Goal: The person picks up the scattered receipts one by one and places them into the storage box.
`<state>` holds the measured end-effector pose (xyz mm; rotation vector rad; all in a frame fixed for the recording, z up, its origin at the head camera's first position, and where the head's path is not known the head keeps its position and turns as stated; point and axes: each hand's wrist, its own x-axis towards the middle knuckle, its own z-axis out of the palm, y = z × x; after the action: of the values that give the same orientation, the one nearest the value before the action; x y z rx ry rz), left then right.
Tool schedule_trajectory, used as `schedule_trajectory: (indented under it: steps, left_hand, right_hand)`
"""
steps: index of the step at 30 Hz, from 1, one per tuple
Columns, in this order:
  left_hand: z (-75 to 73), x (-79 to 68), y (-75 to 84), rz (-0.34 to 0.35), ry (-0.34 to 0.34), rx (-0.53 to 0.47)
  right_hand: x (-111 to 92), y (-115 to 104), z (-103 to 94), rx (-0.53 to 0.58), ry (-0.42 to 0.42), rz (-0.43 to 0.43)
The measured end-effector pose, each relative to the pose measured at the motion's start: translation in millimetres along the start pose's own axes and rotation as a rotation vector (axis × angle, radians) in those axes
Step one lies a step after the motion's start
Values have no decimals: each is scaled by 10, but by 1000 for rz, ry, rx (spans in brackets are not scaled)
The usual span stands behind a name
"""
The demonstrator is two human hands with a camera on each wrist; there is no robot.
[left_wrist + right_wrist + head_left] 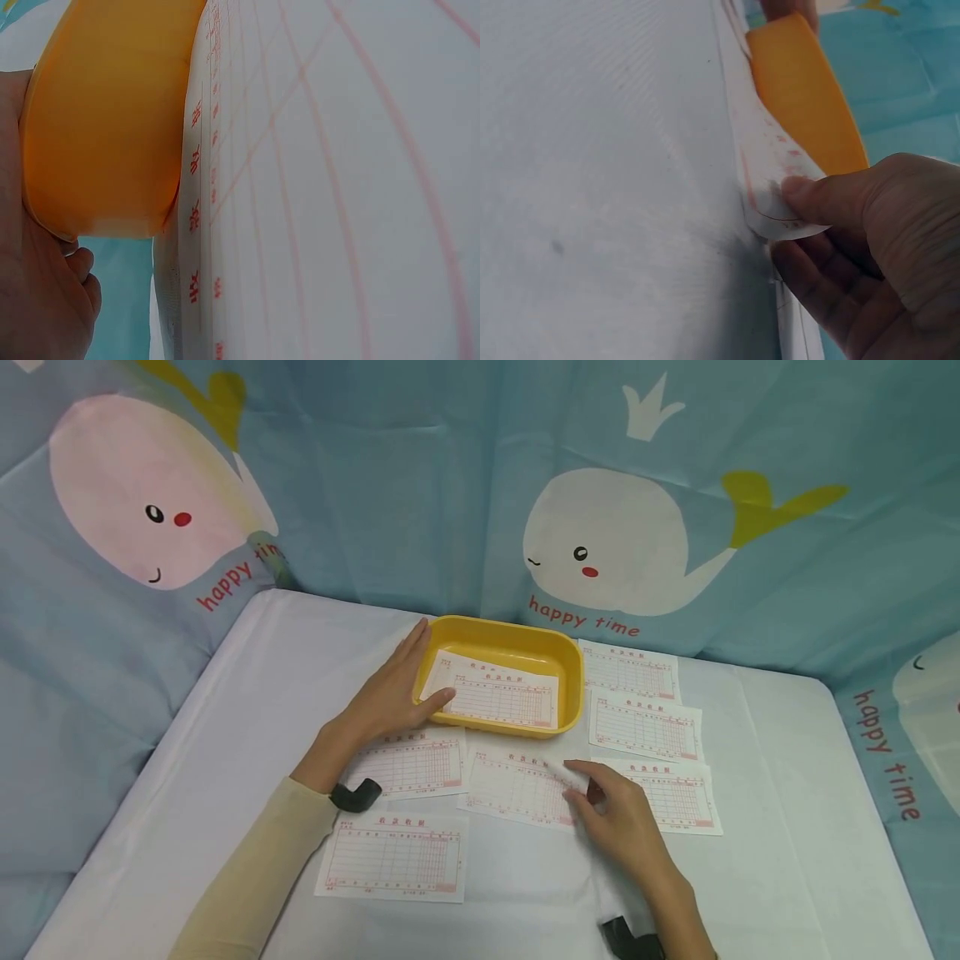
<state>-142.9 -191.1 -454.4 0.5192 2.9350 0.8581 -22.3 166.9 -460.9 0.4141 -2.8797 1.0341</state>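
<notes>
My left hand [390,685] holds the yellow plastic tray [510,728] at its left end, with the thumb over the near rim and the fingers along the side. Inside the tray lie overlapping white receipt slips [502,697] printed in red. In front of the tray, my right hand [618,814] pinches the right edge of another receipt slip [517,789]. The right wrist view shows that slip's edge [772,202] bent up, the thumb on top and fingers beneath. The left wrist view shows the tray's side [112,135] against my palm.
Two receipt slips lie left of centre, one [412,764] below the tray and one [393,857] nearer me. On the right, three more form a column: a far one [630,672], a middle one [647,727] and a near one [678,797]. A blue curtain [420,510] borders the white table [780,877].
</notes>
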Motion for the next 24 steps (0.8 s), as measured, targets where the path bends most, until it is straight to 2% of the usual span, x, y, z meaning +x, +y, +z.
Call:
schedule_trajectory:
  steps: [6, 12, 19, 24]
  left_hand:
    - [-7, -5, 11, 0, 0, -9]
    - [-9, -7, 4, -3, 0, -3]
    - [-10, 4, -1, 2, -1, 6]
    - [-11, 6, -1, -1, -3, 0]
  right_hand:
    - [-29, -37, -43, 142, 9, 63]
    - [-37, -44, -97, 233, 11, 95]
    - [-30, -40, -225, 309, 26, 127]
    - [21, -48, -341, 302, 32, 195]
